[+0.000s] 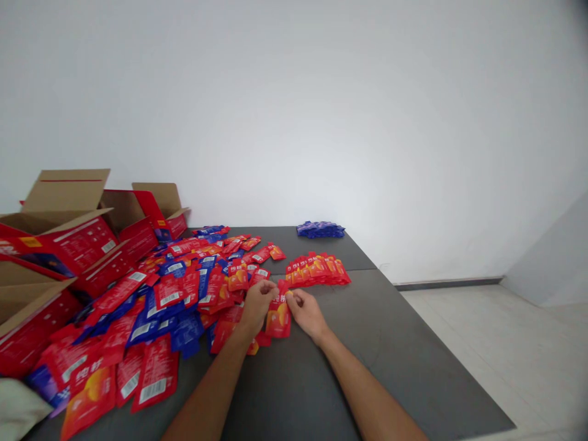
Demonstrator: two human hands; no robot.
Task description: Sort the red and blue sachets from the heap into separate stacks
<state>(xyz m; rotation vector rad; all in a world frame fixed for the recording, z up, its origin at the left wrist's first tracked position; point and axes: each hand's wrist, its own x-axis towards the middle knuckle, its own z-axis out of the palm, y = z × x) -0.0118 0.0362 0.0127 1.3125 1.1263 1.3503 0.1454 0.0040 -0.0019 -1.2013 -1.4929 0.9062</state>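
Observation:
A red pouch (278, 318) with an orange fruit picture hangs upright between my two hands, its front toward me. My left hand (258, 304) pinches its upper left edge. On the other side, my right hand (307, 311) grips the upper right edge between thumb and fingers. Left of my hands spreads a loose heap of red pouches (158, 367) and blue pouches (187, 334), some with barcodes up. Just beyond my right hand lies an overlapping row of red pouches (316, 269), fronts up.
Open red cardboard boxes (87, 239) crowd the left side of the dark table (395, 367). A stack of blue-purple pouches (320, 229) lies at the far edge, before a white wall. The table's right edge drops to a pale floor. Something whitish (18, 404) sits at the lower left.

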